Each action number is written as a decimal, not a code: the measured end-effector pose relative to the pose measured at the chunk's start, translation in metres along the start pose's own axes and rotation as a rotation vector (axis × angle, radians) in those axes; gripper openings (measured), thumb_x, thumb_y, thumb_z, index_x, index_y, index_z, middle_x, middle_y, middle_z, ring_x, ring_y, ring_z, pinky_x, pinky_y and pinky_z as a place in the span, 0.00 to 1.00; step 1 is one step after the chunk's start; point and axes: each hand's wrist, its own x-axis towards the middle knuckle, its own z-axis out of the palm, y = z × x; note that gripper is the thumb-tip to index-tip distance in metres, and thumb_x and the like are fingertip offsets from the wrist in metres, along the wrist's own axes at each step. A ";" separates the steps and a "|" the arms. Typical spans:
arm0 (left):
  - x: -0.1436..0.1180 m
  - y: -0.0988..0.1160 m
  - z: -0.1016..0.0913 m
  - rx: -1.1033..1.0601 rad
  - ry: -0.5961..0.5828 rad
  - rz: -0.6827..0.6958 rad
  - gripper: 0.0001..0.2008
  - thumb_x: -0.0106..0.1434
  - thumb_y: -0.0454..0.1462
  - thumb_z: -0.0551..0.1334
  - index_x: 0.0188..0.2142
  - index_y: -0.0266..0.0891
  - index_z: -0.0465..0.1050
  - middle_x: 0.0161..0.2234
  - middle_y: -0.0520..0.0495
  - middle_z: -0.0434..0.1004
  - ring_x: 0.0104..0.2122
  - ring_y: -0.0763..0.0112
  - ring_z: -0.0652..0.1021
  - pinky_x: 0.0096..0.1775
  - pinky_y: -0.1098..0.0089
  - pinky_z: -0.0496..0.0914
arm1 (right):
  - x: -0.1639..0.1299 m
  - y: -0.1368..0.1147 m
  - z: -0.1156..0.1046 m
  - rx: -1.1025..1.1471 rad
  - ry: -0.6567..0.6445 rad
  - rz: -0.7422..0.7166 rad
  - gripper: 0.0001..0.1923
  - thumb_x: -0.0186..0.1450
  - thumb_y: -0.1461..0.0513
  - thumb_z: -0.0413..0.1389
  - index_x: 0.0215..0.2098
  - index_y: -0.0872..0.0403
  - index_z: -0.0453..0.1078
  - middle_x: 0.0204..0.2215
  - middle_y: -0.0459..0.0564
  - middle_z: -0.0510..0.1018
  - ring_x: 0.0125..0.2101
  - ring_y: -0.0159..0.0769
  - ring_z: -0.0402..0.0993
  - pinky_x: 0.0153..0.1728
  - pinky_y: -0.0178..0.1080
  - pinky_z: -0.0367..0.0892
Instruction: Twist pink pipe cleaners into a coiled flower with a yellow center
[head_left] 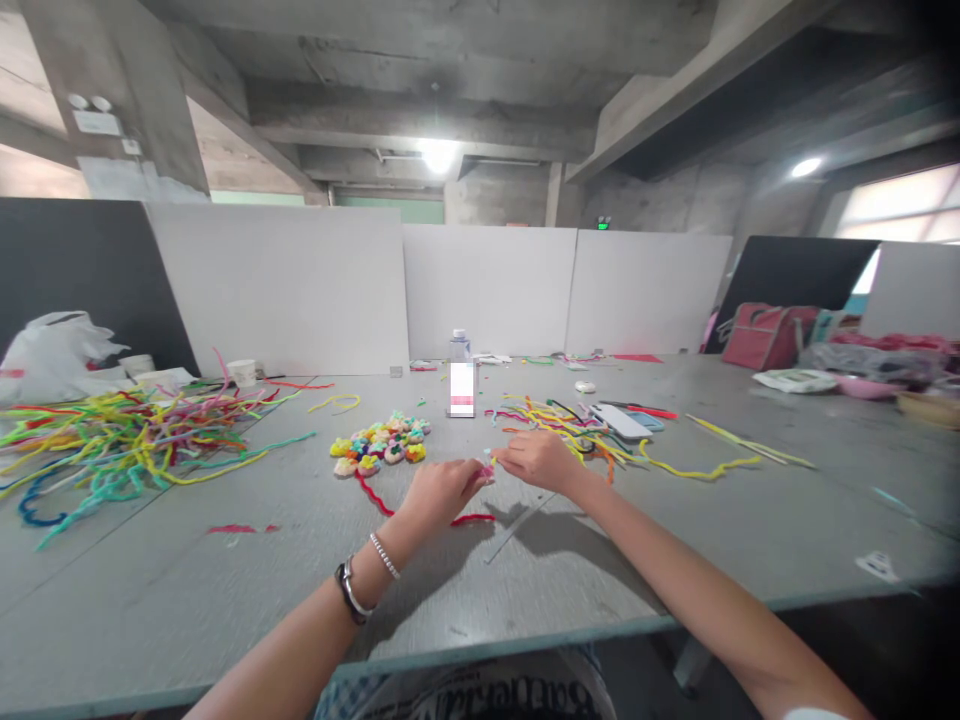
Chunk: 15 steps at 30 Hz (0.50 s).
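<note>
Left hand [442, 492] and right hand [536, 460] meet fingertip to fingertip mid-counter, both pinching small pink pipe-cleaner piece [487, 468] between them. Red strand [375, 497] trails from under left hand toward near edge of counter [187, 600]. Finished flower cluster [381, 443] lies just beyond left hand.

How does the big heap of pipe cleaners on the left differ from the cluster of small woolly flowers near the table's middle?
The heap of pipe cleaners is loose, long and tangled; the cluster of flowers is coiled into small rounds. The heap sprawls widely; the cluster sits compact. Both are multicoloured, lie on the grey table, and neither is touched by a hand.
</note>
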 end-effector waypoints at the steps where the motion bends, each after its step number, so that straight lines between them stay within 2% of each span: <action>1: 0.000 0.001 -0.001 -0.001 -0.002 -0.002 0.24 0.66 0.51 0.44 0.40 0.40 0.72 0.33 0.43 0.78 0.29 0.67 0.77 0.29 0.73 0.63 | 0.000 0.000 0.000 0.001 0.006 0.002 0.16 0.68 0.60 0.46 0.31 0.53 0.75 0.17 0.45 0.72 0.22 0.29 0.65 0.26 0.35 0.52; 9: 0.000 0.001 0.001 -0.006 0.012 -0.030 0.27 0.66 0.51 0.41 0.36 0.38 0.73 0.31 0.42 0.78 0.28 0.68 0.76 0.28 0.72 0.61 | 0.000 -0.007 0.002 0.040 0.021 0.007 0.14 0.66 0.61 0.49 0.27 0.54 0.73 0.17 0.45 0.71 0.22 0.29 0.66 0.27 0.34 0.52; 15: 0.000 -0.001 0.004 0.004 0.017 -0.039 0.27 0.67 0.51 0.40 0.36 0.38 0.72 0.30 0.43 0.78 0.27 0.68 0.76 0.28 0.72 0.61 | 0.000 -0.014 0.005 0.117 0.028 0.019 0.11 0.66 0.61 0.49 0.31 0.55 0.72 0.19 0.46 0.74 0.23 0.28 0.68 0.27 0.33 0.55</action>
